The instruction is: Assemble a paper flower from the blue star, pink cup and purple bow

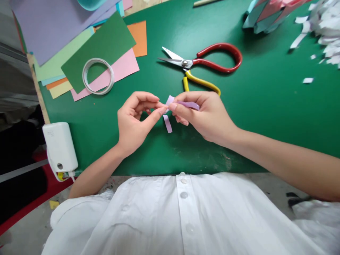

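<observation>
Between my two hands is a narrow strip of light purple paper (pixel 189 105), bent where the fingertips meet. My left hand (pixel 135 122) pinches it between thumb and forefinger. My right hand (pixel 204 115) grips it from the other side, with one end of the strip lying along the fingers. A short purple piece (pixel 167 124) shows just below the fingertips; whether it joins the held strip I cannot tell. Just beyond my right hand lie open scissors (pixel 186 63) with one red handle and one yellow one.
Coloured paper sheets (pixel 114 39) overlap at the left, with a roll of tape (pixel 85 72) on them. A white power bank (pixel 60 147) sits at the table's left edge. White paper scraps (pixel 328 32) and a pink-and-blue folded paper object (pixel 268 16) are at the far right.
</observation>
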Tool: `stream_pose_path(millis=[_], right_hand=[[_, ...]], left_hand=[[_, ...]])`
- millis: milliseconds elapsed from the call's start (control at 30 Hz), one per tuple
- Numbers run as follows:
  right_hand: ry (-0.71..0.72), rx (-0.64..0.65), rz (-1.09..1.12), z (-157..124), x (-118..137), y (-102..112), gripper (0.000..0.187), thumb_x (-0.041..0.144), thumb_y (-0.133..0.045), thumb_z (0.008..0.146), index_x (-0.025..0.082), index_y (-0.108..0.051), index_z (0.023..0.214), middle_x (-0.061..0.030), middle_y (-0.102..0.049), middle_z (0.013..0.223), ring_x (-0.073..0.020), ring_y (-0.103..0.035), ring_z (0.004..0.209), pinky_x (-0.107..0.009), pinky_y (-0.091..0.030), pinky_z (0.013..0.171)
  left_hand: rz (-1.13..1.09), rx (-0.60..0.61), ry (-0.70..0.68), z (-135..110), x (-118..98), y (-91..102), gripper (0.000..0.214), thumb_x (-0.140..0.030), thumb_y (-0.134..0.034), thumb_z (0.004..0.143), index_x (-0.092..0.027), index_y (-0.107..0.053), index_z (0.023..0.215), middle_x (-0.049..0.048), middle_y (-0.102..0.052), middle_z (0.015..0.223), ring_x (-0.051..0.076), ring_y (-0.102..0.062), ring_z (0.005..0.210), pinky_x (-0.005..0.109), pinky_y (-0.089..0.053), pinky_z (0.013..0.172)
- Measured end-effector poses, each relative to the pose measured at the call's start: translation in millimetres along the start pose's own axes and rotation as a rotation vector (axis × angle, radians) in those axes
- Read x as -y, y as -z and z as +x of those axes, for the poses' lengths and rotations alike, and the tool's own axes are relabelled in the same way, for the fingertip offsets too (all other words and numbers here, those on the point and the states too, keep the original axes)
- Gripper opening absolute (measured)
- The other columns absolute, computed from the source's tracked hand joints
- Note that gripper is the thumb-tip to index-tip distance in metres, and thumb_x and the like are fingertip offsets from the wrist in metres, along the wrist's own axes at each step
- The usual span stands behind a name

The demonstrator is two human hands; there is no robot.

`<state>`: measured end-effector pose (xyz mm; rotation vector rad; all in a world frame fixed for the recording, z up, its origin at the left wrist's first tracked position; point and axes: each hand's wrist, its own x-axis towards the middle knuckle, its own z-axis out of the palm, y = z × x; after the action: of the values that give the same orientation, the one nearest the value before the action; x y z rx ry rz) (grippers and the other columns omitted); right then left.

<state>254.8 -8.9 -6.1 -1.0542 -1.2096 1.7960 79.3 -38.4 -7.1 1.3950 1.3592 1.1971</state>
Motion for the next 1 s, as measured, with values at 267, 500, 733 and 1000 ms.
stream_pose_path(millis=[267, 500, 733, 1000], right_hand=[[-0.013, -0.002, -0.014, -0.5, 2.2, -2.6, 0.038, 0.049, -0.085, 0.072, 0.018, -0.064, 0.071, 0.0034, -0.057, 0.062, -0.0065, -0.048, 0.054, -0.023, -0.041, 0.050], [0.046, 0.001, -0.059, 0.2, 1.2, -2.6, 0.034, 0.048, -0.084, 0.074, 0.019, -0.065, 0.069, 0.0046, -0.053, 0.057, -0.0059, -0.043, 0.051, -0.022, -0.038, 0.046], [0.074, -0.001, -0.113, -0.1, -1.7, -1.9, 0.030, 0.045, -0.082, 0.078, 0.020, -0.067, 0.070, 0.0031, -0.055, 0.059, -0.0076, -0.046, 0.052, -0.024, -0.038, 0.046], [0.125, -0.005, -0.087, 0.3, -5.0, -1.4, 0.026, 0.039, -0.085, 0.074, 0.021, -0.067, 0.068, 0.0018, -0.062, 0.066, -0.0087, -0.051, 0.057, -0.025, -0.042, 0.052]], left_hand=[[-0.006, -0.023, 0.042, 0.5, 1.4, 0.5, 0.030, -0.038, -0.084, 0.076, -0.022, -0.063, 0.090, -0.0021, -0.076, 0.082, 0.013, -0.074, 0.077, 0.025, -0.056, 0.066], [0.024, -0.024, 0.045, 0.5, 3.9, 0.5, 0.031, -0.038, -0.083, 0.076, -0.022, -0.061, 0.091, -0.0015, -0.075, 0.083, 0.012, -0.074, 0.077, 0.024, -0.055, 0.064], [0.112, -0.036, 0.019, -0.4, 0.2, -2.0, 0.029, -0.035, -0.082, 0.078, -0.021, -0.060, 0.090, -0.0014, -0.075, 0.083, 0.012, -0.074, 0.077, 0.024, -0.054, 0.065], [0.093, -0.053, -0.094, -1.0, 0.8, -3.4, 0.023, -0.023, -0.084, 0.075, -0.021, -0.064, 0.087, -0.0036, -0.075, 0.082, 0.012, -0.075, 0.078, 0.023, -0.055, 0.066]])
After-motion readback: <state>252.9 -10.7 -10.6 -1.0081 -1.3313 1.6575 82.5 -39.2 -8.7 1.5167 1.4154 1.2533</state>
